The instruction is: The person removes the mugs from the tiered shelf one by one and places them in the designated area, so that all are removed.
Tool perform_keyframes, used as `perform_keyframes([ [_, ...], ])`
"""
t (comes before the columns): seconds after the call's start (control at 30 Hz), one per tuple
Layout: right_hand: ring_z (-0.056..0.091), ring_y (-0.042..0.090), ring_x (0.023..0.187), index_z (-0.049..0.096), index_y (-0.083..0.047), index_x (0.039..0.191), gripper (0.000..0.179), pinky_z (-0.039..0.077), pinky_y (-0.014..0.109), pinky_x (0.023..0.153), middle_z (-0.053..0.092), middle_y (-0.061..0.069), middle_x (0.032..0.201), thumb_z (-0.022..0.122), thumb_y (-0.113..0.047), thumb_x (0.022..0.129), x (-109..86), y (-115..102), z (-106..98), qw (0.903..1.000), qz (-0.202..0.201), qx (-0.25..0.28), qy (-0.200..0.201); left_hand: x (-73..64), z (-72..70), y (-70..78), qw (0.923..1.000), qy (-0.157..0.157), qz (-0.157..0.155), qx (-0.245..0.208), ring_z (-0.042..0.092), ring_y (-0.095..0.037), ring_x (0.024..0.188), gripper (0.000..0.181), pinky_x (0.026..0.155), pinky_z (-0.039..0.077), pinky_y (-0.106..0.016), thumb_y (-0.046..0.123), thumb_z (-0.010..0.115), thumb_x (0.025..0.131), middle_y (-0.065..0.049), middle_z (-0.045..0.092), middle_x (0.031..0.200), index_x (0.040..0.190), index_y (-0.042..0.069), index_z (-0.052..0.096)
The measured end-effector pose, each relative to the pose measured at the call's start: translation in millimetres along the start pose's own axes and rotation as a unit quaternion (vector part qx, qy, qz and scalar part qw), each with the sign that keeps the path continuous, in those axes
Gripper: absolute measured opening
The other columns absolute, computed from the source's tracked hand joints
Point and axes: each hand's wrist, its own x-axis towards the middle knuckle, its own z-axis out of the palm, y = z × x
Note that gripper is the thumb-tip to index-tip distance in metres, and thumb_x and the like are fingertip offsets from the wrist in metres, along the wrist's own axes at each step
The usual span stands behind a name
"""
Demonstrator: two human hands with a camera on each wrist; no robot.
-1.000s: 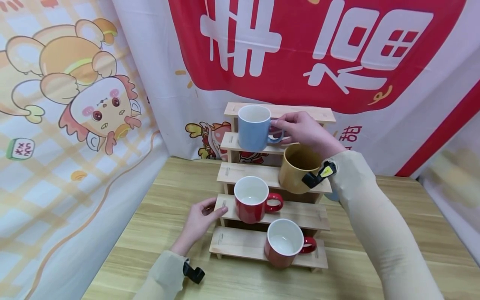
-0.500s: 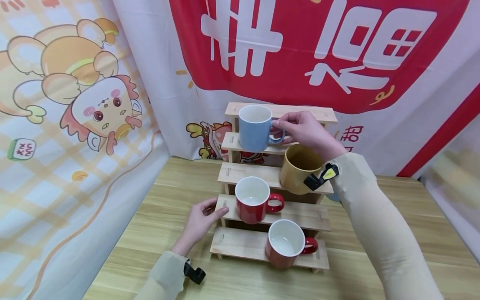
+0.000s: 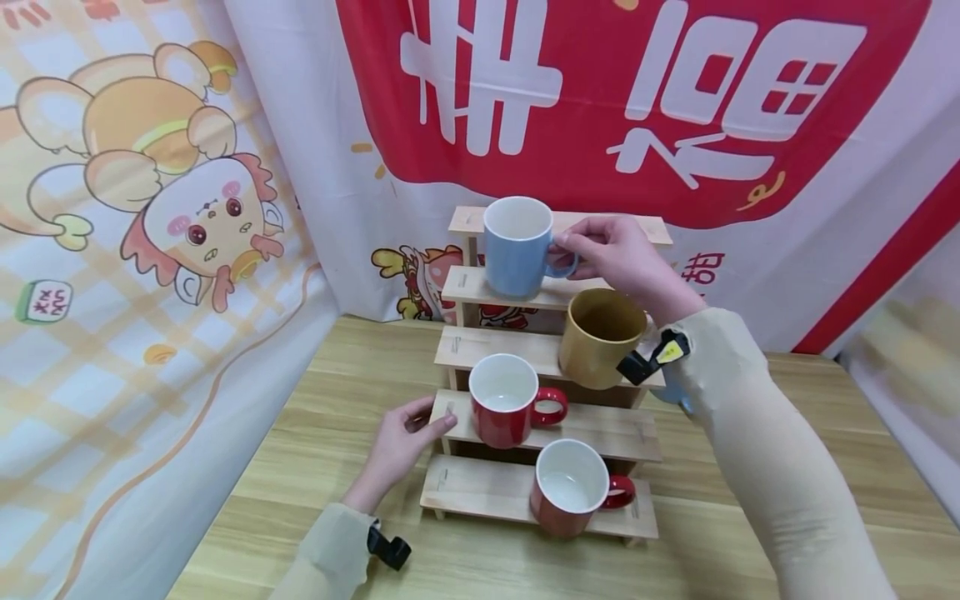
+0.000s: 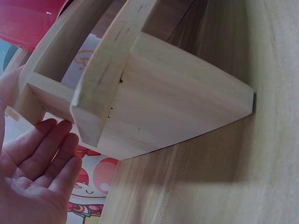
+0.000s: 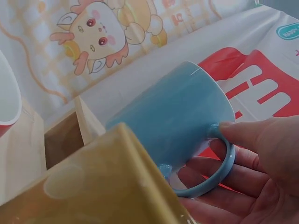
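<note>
In the head view, my right hand [image 3: 618, 254] pinches the handle of a light blue mug [image 3: 516, 262] at the upper tiers of a stepped wooden rack [image 3: 480, 485]. The right wrist view shows the thumb on top of that handle [image 5: 226, 170] and fingers behind it. Whether the mug's base touches the tier is unclear. My left hand [image 3: 397, 443] holds the rack's left end, its thumb on the second-lowest tier. Seen from the left wrist, its fingertips [image 4: 65, 126] lie against the wood.
A yellow mug [image 3: 595, 354] stands on the middle tier, below my right hand. Lower down are a red mug [image 3: 501, 419] and another reddish mug [image 3: 557, 510], both white inside. A light blue object [image 3: 672, 393] is partly hidden behind my right wrist. Printed cloth [image 3: 315, 150] hangs behind.
The blue mug has shifted slightly up and to the right with my right hand. My left hand stays at the rack's left end.
</note>
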Motion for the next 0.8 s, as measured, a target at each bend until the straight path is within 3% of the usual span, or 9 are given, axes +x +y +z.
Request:
perform_keyframes([
  [0.4, 0.068, 0.027, 0.108, 0.066, -0.008, 0.126, 0.048, 0.059, 0.037, 0.089, 0.07, 0.013, 0.12, 0.069, -0.045, 0.095, -23.1, -12, -27, 0.9991, 0.016, -0.027, 0.028, 1.0, -0.5, -2.3, 1.0, -0.003, 0.006, -0.003, 0.065, -0.027, 0.114, 0.06, 0.098, 0.054, -0.037, 0.038, 0.085, 0.085, -0.011, 0.068, 0.124, 0.131, 0.005, 0.067],
  [0.6, 0.067, 0.028, 0.107, 0.065, -0.008, 0.128, 0.055, 0.059, 0.027, 0.084, 0.07, 0.013, 0.119, 0.069, -0.049, 0.093, -32.5, -9, -42, 0.9979, 0.016, -0.043, 0.046, 1.4, -0.9, -4.6, 1.0, -0.003, 0.007, 0.003, 0.065, -0.029, 0.115, 0.062, 0.098, 0.054, -0.038, 0.038, 0.085, 0.084, -0.013, 0.067, 0.126, 0.132, 0.004, 0.065],
  [0.8, 0.068, 0.026, 0.104, 0.065, -0.007, 0.13, 0.057, 0.059, 0.026, 0.083, 0.07, 0.011, 0.118, 0.069, -0.049, 0.092, -43.7, -5, -55, 0.9958, 0.014, -0.059, 0.068, 1.5, -1.6, -5.3, 1.0, -0.002, 0.002, -0.004, 0.065, -0.029, 0.115, 0.063, 0.097, 0.054, -0.037, 0.038, 0.085, 0.084, -0.013, 0.067, 0.126, 0.132, 0.003, 0.065],
])
